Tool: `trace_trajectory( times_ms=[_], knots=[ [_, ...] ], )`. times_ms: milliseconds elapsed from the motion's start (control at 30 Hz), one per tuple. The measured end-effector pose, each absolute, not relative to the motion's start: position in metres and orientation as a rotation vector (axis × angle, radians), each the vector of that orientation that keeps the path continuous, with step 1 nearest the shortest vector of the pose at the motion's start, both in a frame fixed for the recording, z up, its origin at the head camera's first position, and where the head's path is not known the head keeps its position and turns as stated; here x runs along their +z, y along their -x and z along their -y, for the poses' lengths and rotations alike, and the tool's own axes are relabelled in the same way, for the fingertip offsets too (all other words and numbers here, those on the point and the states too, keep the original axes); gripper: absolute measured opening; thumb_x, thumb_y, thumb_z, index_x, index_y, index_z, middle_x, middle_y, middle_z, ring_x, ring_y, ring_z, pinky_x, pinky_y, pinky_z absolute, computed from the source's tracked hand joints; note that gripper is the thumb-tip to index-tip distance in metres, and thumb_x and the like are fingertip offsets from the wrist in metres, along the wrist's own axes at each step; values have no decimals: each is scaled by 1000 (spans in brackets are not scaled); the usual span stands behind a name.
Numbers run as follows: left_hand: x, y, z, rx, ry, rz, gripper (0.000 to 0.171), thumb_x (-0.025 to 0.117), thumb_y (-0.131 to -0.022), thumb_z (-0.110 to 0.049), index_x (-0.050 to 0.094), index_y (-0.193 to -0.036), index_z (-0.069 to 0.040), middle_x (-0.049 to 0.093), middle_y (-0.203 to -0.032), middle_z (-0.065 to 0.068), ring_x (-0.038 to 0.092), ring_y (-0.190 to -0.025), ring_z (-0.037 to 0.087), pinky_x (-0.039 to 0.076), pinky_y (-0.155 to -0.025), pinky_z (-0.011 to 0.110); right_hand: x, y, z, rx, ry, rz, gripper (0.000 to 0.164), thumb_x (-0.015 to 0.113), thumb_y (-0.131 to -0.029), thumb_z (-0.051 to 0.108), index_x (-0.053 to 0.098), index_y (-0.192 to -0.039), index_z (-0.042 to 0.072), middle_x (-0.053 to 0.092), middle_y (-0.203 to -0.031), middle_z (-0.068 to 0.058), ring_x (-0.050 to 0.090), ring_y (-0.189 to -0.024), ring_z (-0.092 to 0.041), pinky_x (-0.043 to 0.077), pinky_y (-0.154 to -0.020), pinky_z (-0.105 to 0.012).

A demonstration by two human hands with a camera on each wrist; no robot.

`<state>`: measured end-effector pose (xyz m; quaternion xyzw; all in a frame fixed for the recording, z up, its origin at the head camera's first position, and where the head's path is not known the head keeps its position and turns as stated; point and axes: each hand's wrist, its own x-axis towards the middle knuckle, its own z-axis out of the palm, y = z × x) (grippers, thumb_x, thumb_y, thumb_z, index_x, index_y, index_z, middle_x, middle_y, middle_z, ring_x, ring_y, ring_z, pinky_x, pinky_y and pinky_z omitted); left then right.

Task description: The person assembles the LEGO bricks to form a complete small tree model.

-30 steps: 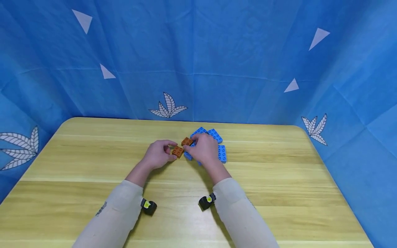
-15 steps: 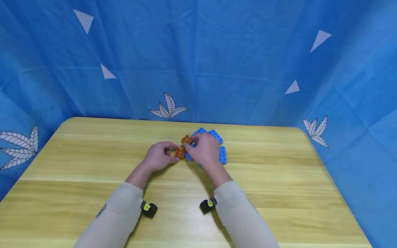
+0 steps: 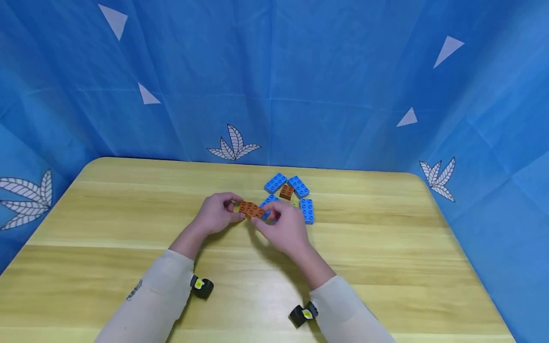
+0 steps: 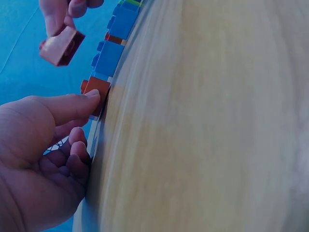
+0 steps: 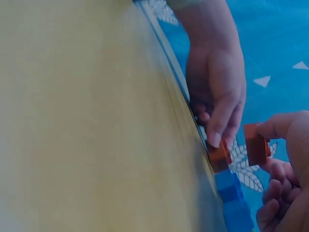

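My left hand (image 3: 216,213) pinches an orange 2x2 toy building brick (image 4: 99,89) between thumb and fingers, low at the tabletop. From the right, my right hand (image 3: 288,228) pinches a second orange building brick (image 5: 256,144) between thumb and index finger. Both wrist views show this second brick raised above the table and apart from the first, its studs turned sideways in the right wrist view. Seen from the head, the two bricks overlap. A blue brick (image 3: 270,202) lies just behind the right fingers, partly hidden by them.
Beyond the hands lie more blue bricks (image 3: 275,182), one (image 3: 307,211) to the right of the right hand. Among them are a brown-orange brick (image 3: 287,192) and a small yellow-green piece (image 3: 295,204). A blue curtain (image 3: 343,95) hangs behind the wooden table (image 3: 386,247).
My right hand has brought its orange brick nearer to me, beside the left hand's brick. The brown-orange brick and yellow-green piece now show. My left hand keeps its brick, with only small shifts.
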<state>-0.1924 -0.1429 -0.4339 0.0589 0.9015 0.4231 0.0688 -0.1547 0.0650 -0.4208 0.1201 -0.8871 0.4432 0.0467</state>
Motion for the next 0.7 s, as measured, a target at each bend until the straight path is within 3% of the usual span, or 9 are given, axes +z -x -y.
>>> trace_trajectory(
  times_ms=[267, 700],
  knots=[
    [-433, 189, 148, 1327, -140, -2702, 39, 82, -85, -18, 69, -120, -7, 56, -81, 6, 50, -72, 23, 41, -65, 35, -428, 141, -69, 1454, -478, 2746, 24, 83, -83, 28, 72, -96, 12, 63, -75, 8, 59, -69, -11, 51, -64, -29],
    [-425, 177, 153, 1579, -71, -2631, 37, 81, -87, -19, 69, -120, -8, 55, -83, 8, 48, -73, 25, 40, -63, 34, -443, 156, -80, 1405, -626, 2768, 20, 82, -84, 27, 70, -95, 14, 65, -82, 7, 59, -72, -10, 52, -67, -30]
  ],
)
